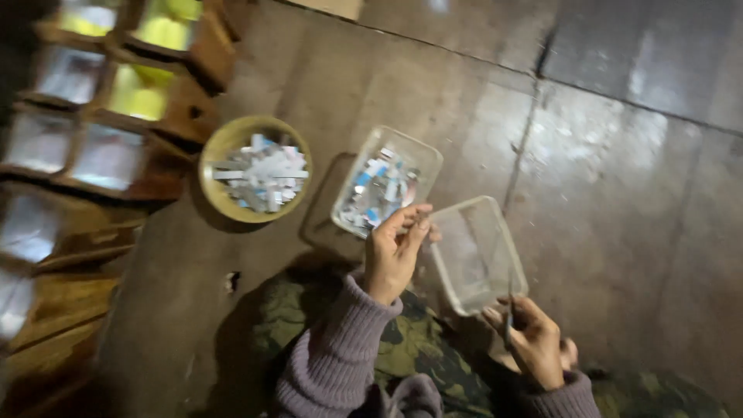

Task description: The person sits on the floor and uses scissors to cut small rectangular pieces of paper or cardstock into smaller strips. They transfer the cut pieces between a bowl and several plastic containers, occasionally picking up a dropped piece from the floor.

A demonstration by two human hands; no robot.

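Dim room, worn grey floor (604,178) with seams. Left hand (393,251), grip pinched narrow over the clear tub of scraps (385,191); contents not discernible. Right hand (534,340) grips a thin stick (508,313) beside the empty tub (477,254). Yellow bowl (255,169), wooden trays (101,116) left.
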